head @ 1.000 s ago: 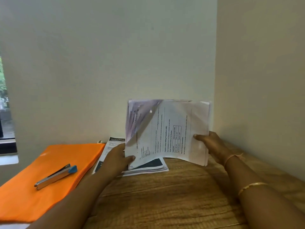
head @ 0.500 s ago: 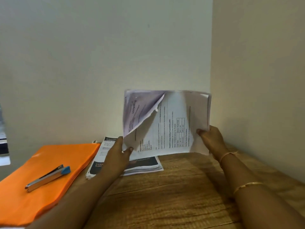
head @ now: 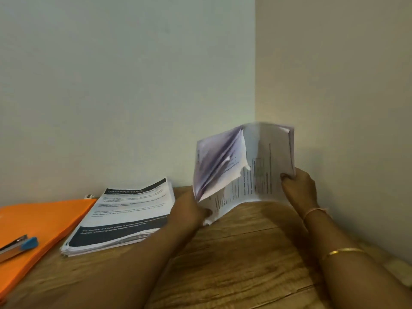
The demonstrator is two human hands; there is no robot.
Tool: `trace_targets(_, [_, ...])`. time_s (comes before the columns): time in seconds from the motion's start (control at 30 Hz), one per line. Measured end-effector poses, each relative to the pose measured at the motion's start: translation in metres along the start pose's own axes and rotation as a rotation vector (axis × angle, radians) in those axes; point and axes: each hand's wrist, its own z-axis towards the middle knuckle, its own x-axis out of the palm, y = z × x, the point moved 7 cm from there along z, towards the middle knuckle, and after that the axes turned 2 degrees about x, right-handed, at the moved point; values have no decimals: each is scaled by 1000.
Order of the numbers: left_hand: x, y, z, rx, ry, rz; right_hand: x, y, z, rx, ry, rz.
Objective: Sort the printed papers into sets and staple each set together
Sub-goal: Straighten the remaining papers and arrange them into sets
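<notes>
Wooden desk [head: 234, 264]: paper bundle [head: 256, 170] upright, fanned; left hand [head: 187, 210] fingers pinch lower-left corner, right hand [head: 301, 188] fingers grip right edge.

The scene is viewed from one wide-angle camera worn at head height, faced forward and tilted down at the wooden table [head: 234, 264] in a wall corner [head: 255, 85]. The left hand [head: 187, 210], right hand [head: 299, 188] and the paper sheaf [head: 256, 175] gripped between them are seen close up, right of centre. The stapler [head: 15, 246] is cropped at the left edge.
</notes>
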Motion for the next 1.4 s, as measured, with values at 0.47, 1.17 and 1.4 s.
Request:
trace_targets(0.47, [4,6,16,86,-156,137,23,-7,0,23,147,-54])
trace_targets(1.17, [-3,-2,8,152,-199,221,25,-2,-12,18,142,5])
trace_targets(1.4, [-21,-5,17,-6,36,-10,25,-10,-5,135,170,66])
